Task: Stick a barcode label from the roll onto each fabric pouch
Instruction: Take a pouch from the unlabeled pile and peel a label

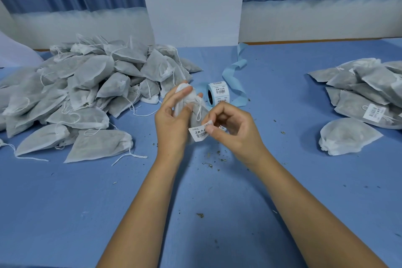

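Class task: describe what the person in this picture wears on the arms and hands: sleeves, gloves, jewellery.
Nothing is worn. The left hand and right hand are bare, without gloves or visible rings. The left forearm and right forearm are bare down to the picture's edge: no sleeves, watch or bracelet show.

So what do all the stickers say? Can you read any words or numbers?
Held label, pinched by the right hand: barcode and dark characters, too blurred to read.
Roll labels: barcodes and print, too small to read.
Pouch label in the right pile: barcode, too blurred to read.
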`<action>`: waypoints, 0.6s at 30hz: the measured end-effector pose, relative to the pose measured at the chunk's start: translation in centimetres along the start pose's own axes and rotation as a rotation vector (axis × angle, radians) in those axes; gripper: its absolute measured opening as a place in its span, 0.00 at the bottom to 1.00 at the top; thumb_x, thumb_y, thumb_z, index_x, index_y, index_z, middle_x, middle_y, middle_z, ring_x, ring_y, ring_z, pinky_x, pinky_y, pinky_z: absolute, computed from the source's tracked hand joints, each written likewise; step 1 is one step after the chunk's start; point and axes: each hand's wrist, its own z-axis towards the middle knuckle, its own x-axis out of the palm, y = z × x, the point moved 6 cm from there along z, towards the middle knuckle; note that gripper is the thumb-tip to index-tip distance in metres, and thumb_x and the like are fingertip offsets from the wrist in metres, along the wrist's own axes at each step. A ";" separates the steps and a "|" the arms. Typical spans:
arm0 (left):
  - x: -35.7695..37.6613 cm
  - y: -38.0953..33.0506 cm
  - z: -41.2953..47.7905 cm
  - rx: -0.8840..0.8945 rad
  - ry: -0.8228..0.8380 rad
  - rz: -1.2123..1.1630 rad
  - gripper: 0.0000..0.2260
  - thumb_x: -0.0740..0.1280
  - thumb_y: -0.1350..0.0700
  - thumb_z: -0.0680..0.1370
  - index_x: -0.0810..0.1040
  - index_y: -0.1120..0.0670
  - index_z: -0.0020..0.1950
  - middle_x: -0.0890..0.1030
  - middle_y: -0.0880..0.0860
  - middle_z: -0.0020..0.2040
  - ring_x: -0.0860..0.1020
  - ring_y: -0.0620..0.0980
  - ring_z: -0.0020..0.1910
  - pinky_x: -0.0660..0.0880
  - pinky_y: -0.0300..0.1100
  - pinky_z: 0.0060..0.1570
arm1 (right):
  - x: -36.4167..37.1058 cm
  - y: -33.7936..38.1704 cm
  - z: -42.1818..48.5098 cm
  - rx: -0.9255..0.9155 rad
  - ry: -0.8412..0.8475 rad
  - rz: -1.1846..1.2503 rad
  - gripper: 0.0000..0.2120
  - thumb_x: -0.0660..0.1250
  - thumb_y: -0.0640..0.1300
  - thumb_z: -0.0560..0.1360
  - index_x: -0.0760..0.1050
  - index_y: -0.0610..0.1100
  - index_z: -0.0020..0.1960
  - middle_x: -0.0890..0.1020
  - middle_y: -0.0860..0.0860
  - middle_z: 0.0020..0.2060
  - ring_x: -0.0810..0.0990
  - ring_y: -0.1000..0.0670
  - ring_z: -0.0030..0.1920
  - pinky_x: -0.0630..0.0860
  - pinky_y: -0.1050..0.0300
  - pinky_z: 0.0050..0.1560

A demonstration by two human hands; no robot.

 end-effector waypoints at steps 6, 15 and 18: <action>0.4 0.0 -0.2 -0.016 0.033 -0.091 0.12 0.64 0.61 0.74 0.85 0.47 0.46 0.82 0.41 0.56 0.78 0.47 0.63 0.71 0.51 0.67 | -1.2 -1.5 0.2 0.156 -0.233 0.088 0.09 0.71 0.35 0.72 0.73 0.43 0.38 0.77 0.48 0.36 0.74 0.47 0.41 0.70 0.52 0.47; -0.4 0.7 -0.1 -0.142 -0.075 -0.135 0.10 0.72 0.65 0.73 0.77 0.50 0.46 0.80 0.56 0.52 0.78 0.56 0.52 0.74 0.53 0.60 | -1.2 -1.5 0.4 0.035 -0.261 -0.101 0.12 0.68 0.34 0.69 0.69 0.48 0.45 0.78 0.51 0.45 0.77 0.53 0.44 0.74 0.62 0.48; 0.3 0.0 -0.2 -0.076 0.040 -0.111 0.09 0.69 0.62 0.71 0.77 0.49 0.45 0.80 0.49 0.47 0.76 0.48 0.49 0.73 0.45 0.54 | -1.6 -1.8 0.4 0.020 -0.326 -0.121 0.18 0.71 0.32 0.70 0.68 0.48 0.50 0.79 0.48 0.51 0.78 0.51 0.50 0.75 0.58 0.52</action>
